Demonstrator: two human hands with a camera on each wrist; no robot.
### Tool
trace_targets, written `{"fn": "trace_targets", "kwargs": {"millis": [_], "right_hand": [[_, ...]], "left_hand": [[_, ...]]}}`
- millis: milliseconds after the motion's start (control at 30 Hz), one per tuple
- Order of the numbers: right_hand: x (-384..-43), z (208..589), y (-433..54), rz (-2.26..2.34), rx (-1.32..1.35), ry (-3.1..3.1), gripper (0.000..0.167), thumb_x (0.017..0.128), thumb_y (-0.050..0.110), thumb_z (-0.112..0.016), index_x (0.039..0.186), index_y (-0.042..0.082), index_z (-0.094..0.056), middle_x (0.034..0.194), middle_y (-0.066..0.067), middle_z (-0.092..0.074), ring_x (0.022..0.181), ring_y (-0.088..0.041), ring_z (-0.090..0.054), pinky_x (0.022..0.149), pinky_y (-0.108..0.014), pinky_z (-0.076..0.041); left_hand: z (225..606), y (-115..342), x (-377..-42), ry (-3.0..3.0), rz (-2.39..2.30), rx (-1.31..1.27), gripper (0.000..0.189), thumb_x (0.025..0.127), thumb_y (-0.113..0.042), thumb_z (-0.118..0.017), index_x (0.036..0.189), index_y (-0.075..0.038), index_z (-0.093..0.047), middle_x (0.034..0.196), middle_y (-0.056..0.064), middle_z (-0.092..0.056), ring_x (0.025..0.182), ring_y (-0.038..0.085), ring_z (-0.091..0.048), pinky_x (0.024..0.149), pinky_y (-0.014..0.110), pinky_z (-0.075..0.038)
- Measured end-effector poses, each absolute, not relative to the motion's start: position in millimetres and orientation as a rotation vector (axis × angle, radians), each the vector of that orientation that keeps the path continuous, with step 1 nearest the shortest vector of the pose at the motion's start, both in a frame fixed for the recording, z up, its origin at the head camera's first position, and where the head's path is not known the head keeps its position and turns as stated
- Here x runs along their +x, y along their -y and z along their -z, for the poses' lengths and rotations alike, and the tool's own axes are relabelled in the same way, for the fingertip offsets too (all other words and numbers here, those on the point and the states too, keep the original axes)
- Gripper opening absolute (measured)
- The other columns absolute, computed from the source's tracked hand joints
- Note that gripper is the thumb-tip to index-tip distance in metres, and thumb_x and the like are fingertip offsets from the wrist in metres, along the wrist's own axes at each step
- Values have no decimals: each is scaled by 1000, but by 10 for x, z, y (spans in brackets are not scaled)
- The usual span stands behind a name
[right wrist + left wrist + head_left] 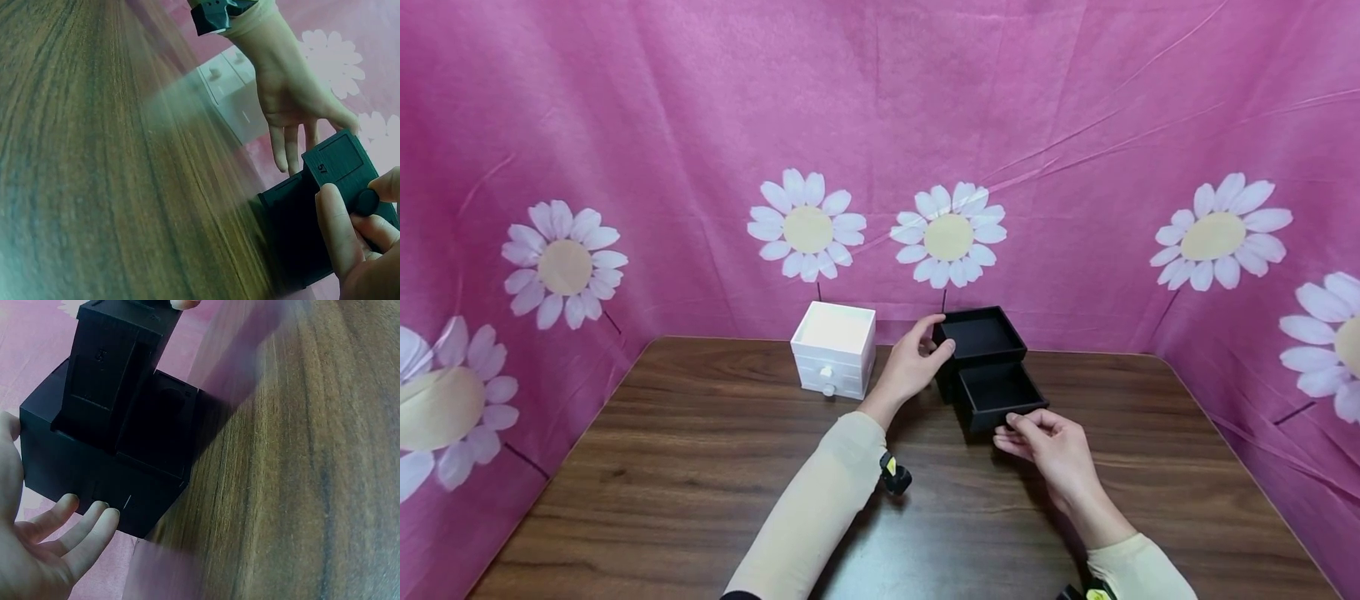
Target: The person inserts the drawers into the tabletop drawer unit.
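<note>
A black two-tier drawer box [985,337] stands on the table with an open tray on top. Its lower drawer [1000,390] is pulled out toward the person, and the inside looks bare. My left hand [912,362] holds the box by its left side, thumb at the upper rim and fingertips against the side wall. In the right wrist view, my right hand [369,250] pinches the round black knob [366,201] on the drawer front. A white drawer box [833,354] with two small knobs sits left of my left hand, untouched.
The brown wood-grain table [662,467] extends toward the person and to both sides. A pink cloth [880,108] printed with white daisies hangs behind and along both sides, close behind the two boxes.
</note>
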State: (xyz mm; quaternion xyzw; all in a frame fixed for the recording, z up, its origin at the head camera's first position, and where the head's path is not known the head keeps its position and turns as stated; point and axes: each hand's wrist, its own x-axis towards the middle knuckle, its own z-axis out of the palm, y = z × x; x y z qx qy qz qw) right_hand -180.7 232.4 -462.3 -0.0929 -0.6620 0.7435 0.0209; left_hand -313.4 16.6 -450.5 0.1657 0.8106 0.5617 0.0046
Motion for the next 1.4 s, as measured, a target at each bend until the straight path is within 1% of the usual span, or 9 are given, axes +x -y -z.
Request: {"fn": "trace_targets", "kwargs": {"millis": [200, 400, 667, 833, 1133, 1400], "right_hand": [[-1819, 4618, -2325, -2290, -286, 2079, 20, 105, -2, -63, 87, -1, -71, 81, -5, -81, 76, -16, -81, 77, -34, -67], [-1825, 4621, -2326, -2283, -293, 2106, 21, 106, -2, -62, 87, -1, -70, 82, -4, -80, 77, -15, -81, 78, -34, -67], [-1821, 4627, -2312, -2283, -324, 2098, 23, 106, -2, -61, 85, 0, -70, 81, -4, -80, 76, -15, -80, 78, -33, -67], [-1842, 4621, -2316, -2283, -328, 2076, 23, 106, -3, -62, 85, 1, -70, 80, -3, -80, 75, -15, -81, 77, -33, -67], [-1862, 4623, -2316, -2278, -329, 2062, 24, 106, -4, -61, 85, 1, -71, 79, -5, -80, 74, -15, -81, 77, -32, -67], [-1860, 4636, -2297, -2278, -323, 2041, 25, 105, -5, -62, 82, 3, -70, 78, -3, -80, 73, -15, -80, 75, -33, -67]], "left_hand": [[4500, -169, -3134, -2543, -1756, 513, 51, 107, -41, -65, 156, -32, -55, 130, 13, -66, 109, 19, -62, 87, 35, -57], [4503, -169, -3136, -2546, -1756, 519, 52, 107, -39, -66, 157, -31, -55, 129, 13, -65, 109, 20, -61, 89, 37, -56], [4517, -179, -3123, -2552, -1745, 530, 52, 107, -40, -66, 157, -30, -55, 133, 15, -65, 109, 19, -62, 88, 35, -57], [4506, -177, -3132, -2555, -1746, 528, 52, 107, -40, -65, 157, -31, -55, 133, 14, -65, 110, 19, -62, 87, 34, -57], [4477, -166, -3116, -2546, -1757, 521, 51, 107, -40, -65, 157, -31, -55, 133, 16, -65, 111, 21, -63, 89, 38, -57], [4488, -170, -3118, -2549, -1748, 512, 52, 107, -40, -66, 157, -31, -55, 137, 15, -64, 111, 20, -62, 85, 33, -58]]}}
